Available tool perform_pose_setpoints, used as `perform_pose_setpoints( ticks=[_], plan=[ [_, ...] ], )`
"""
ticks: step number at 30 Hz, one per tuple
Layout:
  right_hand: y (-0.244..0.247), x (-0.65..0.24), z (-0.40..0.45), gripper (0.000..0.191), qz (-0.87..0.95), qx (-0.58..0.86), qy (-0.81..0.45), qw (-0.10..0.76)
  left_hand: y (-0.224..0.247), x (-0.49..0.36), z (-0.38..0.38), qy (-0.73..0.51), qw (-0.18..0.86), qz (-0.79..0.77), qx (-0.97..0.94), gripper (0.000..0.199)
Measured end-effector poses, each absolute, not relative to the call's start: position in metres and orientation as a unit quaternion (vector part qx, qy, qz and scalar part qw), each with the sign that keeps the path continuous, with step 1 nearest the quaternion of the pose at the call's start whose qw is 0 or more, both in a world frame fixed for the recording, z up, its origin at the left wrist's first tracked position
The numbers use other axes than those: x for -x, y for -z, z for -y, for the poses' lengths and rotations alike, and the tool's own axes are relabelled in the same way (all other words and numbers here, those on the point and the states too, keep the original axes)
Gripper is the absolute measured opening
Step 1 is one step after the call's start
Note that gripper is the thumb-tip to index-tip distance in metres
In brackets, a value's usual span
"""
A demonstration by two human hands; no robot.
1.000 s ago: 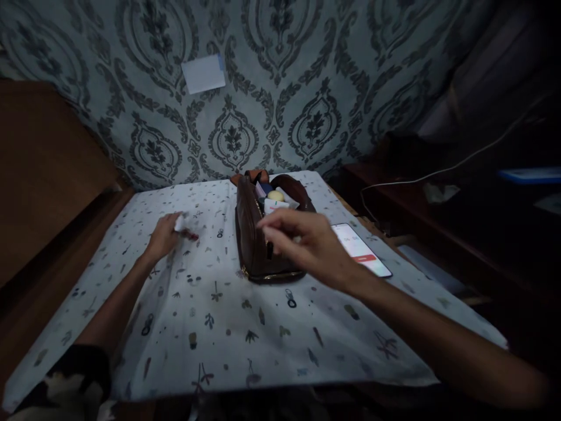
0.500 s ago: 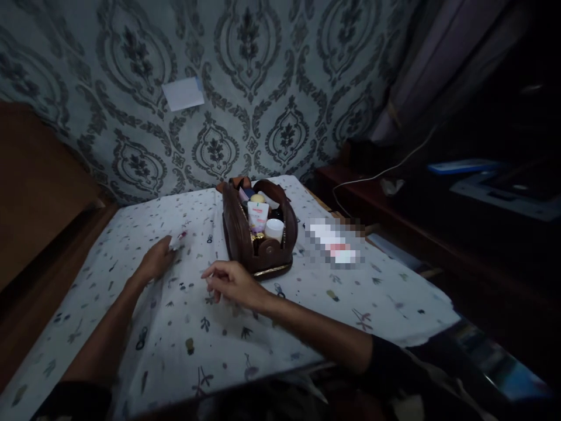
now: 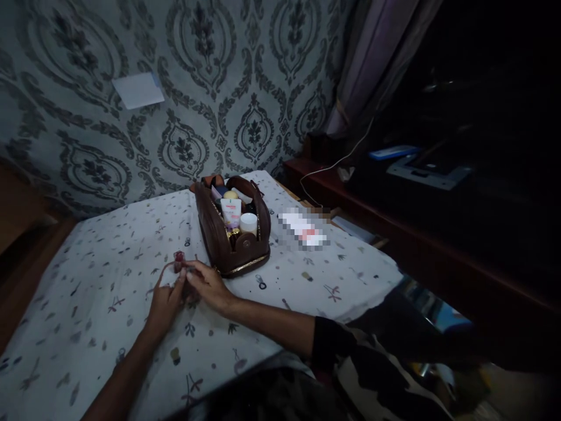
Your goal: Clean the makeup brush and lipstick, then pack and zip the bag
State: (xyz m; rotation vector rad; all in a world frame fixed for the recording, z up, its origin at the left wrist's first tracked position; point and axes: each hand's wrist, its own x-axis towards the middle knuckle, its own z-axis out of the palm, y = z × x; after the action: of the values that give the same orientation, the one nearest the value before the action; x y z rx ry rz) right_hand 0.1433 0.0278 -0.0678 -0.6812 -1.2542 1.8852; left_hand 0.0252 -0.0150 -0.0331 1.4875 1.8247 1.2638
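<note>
In front of the open bag, my left hand (image 3: 168, 301) is closed around a small white-and-red item (image 3: 179, 258), too small and dim to name. Its dark red end sticks up past my fingers, and a white part shows against the palm. My right hand (image 3: 210, 287) meets it from the right, fingertips pinched at the same item. Just beyond stands a brown leather toiletry bag (image 3: 210, 234), unzipped at the top. Inside are a white squeeze tube (image 3: 231, 211), a white-lidded jar (image 3: 248, 223) and other small cosmetics.
A patterned white cloth (image 3: 109, 304) covers the table. Right of the bag lies a blurred-out white and pink object (image 3: 304, 228). A white cable (image 3: 333, 166) runs along the dark red ledge (image 3: 377, 204). A paper (image 3: 138, 90) is on the wallpapered wall.
My right hand has moved left and down to meet my left hand, and its fingers now close on the small item. The camera view has turned right.
</note>
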Motion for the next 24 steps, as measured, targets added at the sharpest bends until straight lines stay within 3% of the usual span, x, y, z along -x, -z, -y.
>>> perform_pose_setpoints(
  ticks=[13,20,24],
  plan=[
    [0.075,-0.143,-0.028,0.043,0.568,0.219,-0.661,0.440,0.045,-0.014,0.024,-0.491,0.265,-0.644,-0.523,0.086],
    [0.068,-0.146,-0.026,0.033,0.571,0.232,-0.661,0.429,0.050,-0.014,0.024,-0.510,0.224,-0.636,-0.533,0.067],
    [0.063,-0.148,-0.025,0.035,0.563,0.254,-0.667,0.417,0.051,-0.014,0.021,-0.517,0.192,-0.618,-0.561,0.066]
  ],
)
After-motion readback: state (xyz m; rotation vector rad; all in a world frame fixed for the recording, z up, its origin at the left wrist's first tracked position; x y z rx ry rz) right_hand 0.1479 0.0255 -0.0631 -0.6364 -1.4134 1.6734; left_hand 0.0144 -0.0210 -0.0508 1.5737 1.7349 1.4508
